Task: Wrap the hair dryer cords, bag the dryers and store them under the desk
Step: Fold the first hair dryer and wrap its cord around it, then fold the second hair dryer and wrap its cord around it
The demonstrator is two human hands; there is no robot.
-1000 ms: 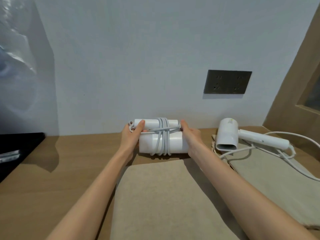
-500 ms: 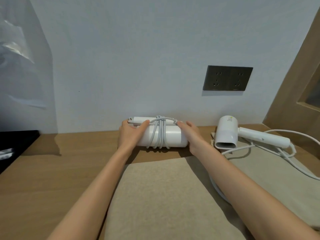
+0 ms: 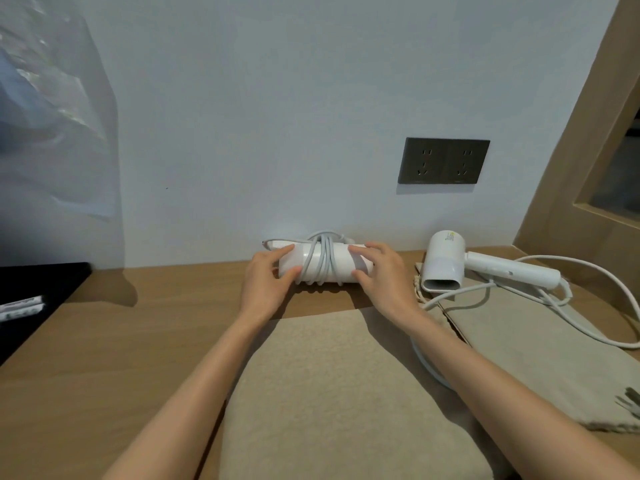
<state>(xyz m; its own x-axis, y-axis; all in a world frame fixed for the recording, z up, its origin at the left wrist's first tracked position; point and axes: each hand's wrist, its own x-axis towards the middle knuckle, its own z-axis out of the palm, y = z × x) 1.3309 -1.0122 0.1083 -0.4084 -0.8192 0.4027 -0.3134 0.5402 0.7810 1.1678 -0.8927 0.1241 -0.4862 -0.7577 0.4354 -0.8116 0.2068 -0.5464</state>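
A folded white hair dryer (image 3: 341,266) lies on the wooden desk (image 3: 121,341) near the wall, with its grey cord (image 3: 320,259) wound around its middle. My left hand (image 3: 265,284) holds its left end between thumb and fingers. My right hand (image 3: 384,275) holds its right end, fingers over the top. A second white hair dryer (image 3: 446,263) lies to the right, handle unfolded, its loose cord (image 3: 588,327) trailing over a beige cloth bag (image 3: 540,355). Another beige bag (image 3: 339,393) lies flat in front of me, between my arms.
A dark double wall socket (image 3: 444,161) sits above the desk. A black tray (image 3: 31,292) with white sachets is at the left edge. Clear plastic film (image 3: 52,109) hangs at the upper left. A wooden door frame (image 3: 588,150) stands on the right.
Both hands lowered the wrapped dryer from a raised position and laid it flat on the desk near the wall. The second dryer has not moved.
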